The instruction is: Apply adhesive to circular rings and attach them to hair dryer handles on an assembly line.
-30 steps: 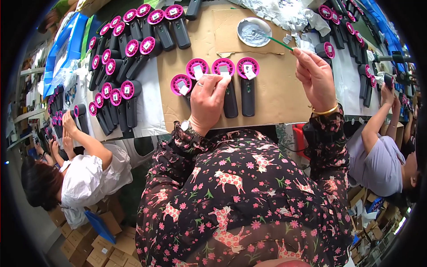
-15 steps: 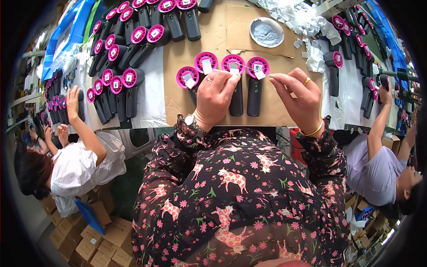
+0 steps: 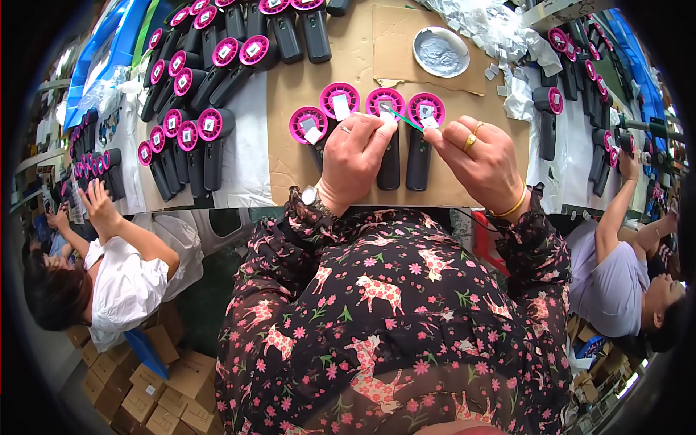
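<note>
Head camera looks steeply down, close above the cardboard sheet (image 3: 304, 174).

Round silver dish (image 3: 441, 51) on cardboard sheet (image 3: 406, 36), white paper scraps (image 3: 493, 32) alongside.

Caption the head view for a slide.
Left hand steadies a pink-capped black handle; right hand holds a green stick.

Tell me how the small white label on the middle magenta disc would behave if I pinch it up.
The white label looks paper-thin, so it would likely be floppy and nearly weightless. Loose white slips lie scattered near the round metal dish, so a nudge could probably shift it. The right hand works it with a thin green stick, which hints it may be fiddly for bare fingers.
</note>
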### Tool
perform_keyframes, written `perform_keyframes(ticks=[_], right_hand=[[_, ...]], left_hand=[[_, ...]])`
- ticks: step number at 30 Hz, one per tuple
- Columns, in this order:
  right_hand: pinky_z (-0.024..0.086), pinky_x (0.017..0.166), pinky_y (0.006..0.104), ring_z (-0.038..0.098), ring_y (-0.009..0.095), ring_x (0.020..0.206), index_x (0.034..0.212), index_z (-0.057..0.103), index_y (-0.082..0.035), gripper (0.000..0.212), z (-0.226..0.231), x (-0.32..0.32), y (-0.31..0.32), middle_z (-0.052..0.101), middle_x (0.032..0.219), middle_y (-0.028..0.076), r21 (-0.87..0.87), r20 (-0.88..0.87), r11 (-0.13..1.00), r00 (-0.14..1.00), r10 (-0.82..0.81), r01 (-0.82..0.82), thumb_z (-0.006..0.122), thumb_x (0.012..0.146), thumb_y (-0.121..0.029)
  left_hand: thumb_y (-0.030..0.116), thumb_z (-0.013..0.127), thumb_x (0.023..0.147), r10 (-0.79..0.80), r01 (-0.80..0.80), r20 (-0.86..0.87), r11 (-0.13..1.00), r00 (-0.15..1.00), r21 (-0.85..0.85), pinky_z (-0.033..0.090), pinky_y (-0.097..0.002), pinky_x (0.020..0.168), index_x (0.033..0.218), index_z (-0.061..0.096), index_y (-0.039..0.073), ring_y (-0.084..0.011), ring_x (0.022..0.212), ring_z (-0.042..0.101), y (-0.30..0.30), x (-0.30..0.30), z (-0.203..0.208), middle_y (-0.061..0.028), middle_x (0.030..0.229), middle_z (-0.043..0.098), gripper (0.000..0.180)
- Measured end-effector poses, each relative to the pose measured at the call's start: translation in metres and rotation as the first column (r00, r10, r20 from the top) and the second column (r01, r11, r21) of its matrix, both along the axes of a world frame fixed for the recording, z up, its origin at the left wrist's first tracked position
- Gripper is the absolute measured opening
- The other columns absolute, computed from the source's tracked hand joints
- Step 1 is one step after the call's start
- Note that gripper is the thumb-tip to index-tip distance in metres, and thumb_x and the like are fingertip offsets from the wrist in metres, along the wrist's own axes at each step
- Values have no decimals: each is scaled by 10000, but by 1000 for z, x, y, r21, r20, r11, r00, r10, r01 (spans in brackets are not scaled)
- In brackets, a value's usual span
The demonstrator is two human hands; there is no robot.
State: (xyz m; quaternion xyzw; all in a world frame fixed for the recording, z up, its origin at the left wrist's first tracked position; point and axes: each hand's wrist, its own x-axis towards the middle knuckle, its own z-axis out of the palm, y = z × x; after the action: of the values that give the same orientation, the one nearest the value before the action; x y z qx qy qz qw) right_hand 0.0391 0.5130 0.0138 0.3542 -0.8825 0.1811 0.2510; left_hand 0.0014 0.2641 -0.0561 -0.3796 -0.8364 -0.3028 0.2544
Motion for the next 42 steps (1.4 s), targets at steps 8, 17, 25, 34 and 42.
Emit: perform_keyframes(ticks=[8, 17, 25, 34, 42], right_hand=[[486, 596, 360, 632, 203, 760, 1145, 814, -26, 321, 3, 2, 8, 571, 888, 27, 25, -34, 1000, 999, -17, 18, 817, 824, -35], [453, 560, 366, 604, 195, 684, 1119, 823, -32, 335, -4, 9, 16, 559, 846, 25, -122, -47, 992, 998, -40, 34, 881, 791, 9], [439, 542, 374, 583, 195, 661, 1065, 825, -6, 283, -8, 13, 20, 569, 855, 24, -66, -16, 997, 999, 38, -39, 909, 794, -6], [514, 610, 348, 612, 177, 787, 1186, 808, -12, 341, -8, 16, 28, 577, 946, 18, 106, -84, 992, 993, 83, -74, 798, 850, -64], [442, 549, 371, 572, 198, 669, 1070, 835, -12, 295, -7, 19, 22, 576, 851, 26, -48, -79, 999, 997, 7, -10, 928, 791, 17]], left_hand=[[31, 735, 857, -28, 29, 14, 999, 1000, -19, 615, -419, 843, 1185, 792, 6, -298, 965, 727, -2, 0, 5, -104, 1043, 700, 334], [-7, 743, 841, -68, 68, 11, 997, 998, -31, 608, -407, 825, 1194, 792, 8, -282, 964, 723, -7, 0, 12, -98, 1080, 711, 356], [-7, 742, 891, -77, 78, -16, 996, 997, 45, 593, -430, 845, 1101, 690, 23, -302, 950, 720, -7, -7, 1, -103, 1054, 723, 218], [-30, 821, 907, -47, 52, -54, 993, 997, 102, 540, -427, 803, 967, 543, 83, -286, 900, 709, -2, -10, 3, -61, 975, 722, 305], [-20, 825, 910, -48, 53, -61, 994, 997, 93, 529, -426, 804, 975, 547, 88, -282, 890, 704, -3, -11, 2, -55, 973, 719, 305]])
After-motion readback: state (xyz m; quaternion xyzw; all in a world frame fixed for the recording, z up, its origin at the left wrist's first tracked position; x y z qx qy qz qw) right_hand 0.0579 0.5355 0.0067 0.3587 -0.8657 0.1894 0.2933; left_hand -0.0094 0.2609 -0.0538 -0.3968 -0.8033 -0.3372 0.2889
